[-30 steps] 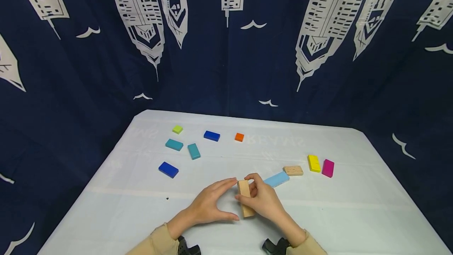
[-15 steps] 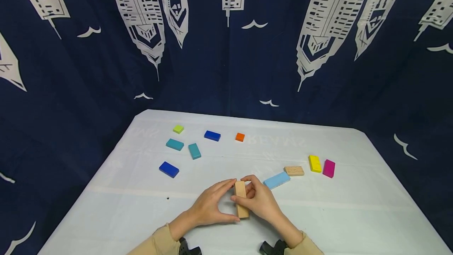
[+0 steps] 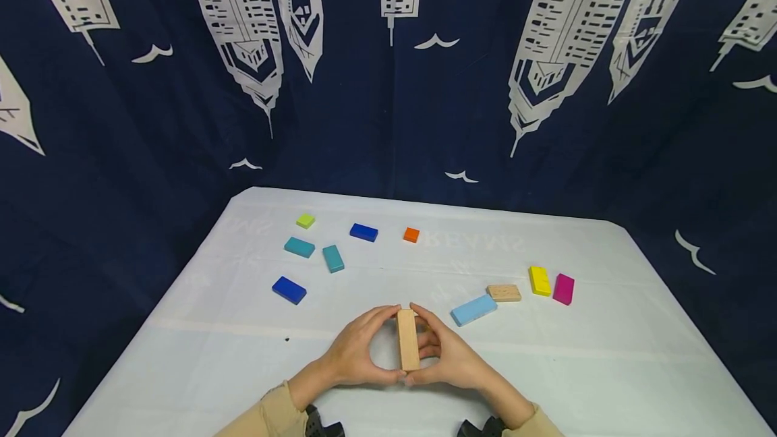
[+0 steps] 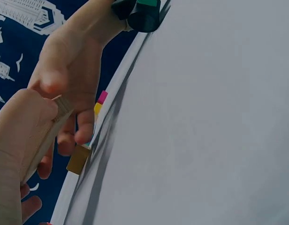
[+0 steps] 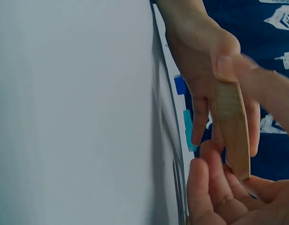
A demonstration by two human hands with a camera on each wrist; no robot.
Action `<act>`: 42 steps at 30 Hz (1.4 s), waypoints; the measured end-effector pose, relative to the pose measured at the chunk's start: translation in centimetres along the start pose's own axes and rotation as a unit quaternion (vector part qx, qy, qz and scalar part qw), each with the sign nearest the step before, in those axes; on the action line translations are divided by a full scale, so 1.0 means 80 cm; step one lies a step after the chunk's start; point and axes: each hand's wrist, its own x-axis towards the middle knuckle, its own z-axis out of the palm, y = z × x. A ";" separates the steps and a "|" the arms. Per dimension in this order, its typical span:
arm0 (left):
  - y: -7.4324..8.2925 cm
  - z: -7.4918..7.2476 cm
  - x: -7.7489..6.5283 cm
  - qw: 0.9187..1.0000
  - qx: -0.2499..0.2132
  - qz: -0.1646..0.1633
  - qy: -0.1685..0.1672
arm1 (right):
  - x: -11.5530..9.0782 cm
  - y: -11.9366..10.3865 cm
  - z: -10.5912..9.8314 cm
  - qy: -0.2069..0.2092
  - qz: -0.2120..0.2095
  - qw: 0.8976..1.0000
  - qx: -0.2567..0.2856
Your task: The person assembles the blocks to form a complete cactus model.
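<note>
Both hands pinch a wooden block point(image 3: 408, 348) standing on its long edge at the near middle of the counter point(image 3: 607, 369), the left hand point(image 3: 355, 355) on one side and the right hand point(image 3: 446, 355) on the other. Just beyond lie a light blue block point(image 3: 473, 309), another wooden one point(image 3: 503, 293), yellow point(image 3: 539, 280) and magenta point(image 3: 563, 288); further left lie two dark blue blocks point(image 3: 289, 290), two teal point(image 3: 332, 258), a green point(image 3: 305, 221) and an orange point(image 3: 411, 235).

Your head camera looks forward and down from above the near edge of the table point(image 3: 583, 369), far enough back to take in both hands meeting round the wooden block point(image 3: 408, 348) and the dark curtain point(image 3: 388, 120) beyond the grip. Your left wrist camera sits very close, rolled sideways, facing across the block point(image 4: 43, 140) toward the right hand point(image 4: 72, 84). Your right wrist camera, equally close and rolled, faces across the block point(image 5: 232, 129) toward the left hand point(image 5: 201, 56). All three share the grip.
</note>
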 end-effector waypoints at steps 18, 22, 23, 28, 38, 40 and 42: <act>-0.001 0.000 -0.006 0.995 0.061 -0.031 -0.076 | -0.005 0.023 -0.001 0.020 -0.046 0.990 -0.136; -0.002 0.000 -0.007 0.993 0.071 -0.040 -0.089 | -0.006 0.025 -0.001 0.031 -0.058 0.978 -0.196; -0.002 0.000 -0.007 0.992 0.071 -0.042 -0.093 | -0.006 0.026 -0.001 0.034 -0.059 0.976 -0.207; -0.003 0.000 -0.007 0.991 0.076 -0.041 -0.107 | -0.006 0.028 -0.001 0.044 -0.051 0.970 -0.234; -0.007 -0.003 -0.007 0.993 0.054 0.001 -0.107 | -0.006 0.032 -0.001 0.045 -0.084 0.955 -0.282; -0.008 -0.003 -0.008 0.993 0.045 0.011 -0.105 | -0.006 0.033 -0.001 0.040 -0.088 0.954 -0.284; -0.008 -0.004 -0.009 0.994 0.046 0.028 -0.099 | -0.006 0.034 -0.001 0.035 -0.091 0.954 -0.283</act>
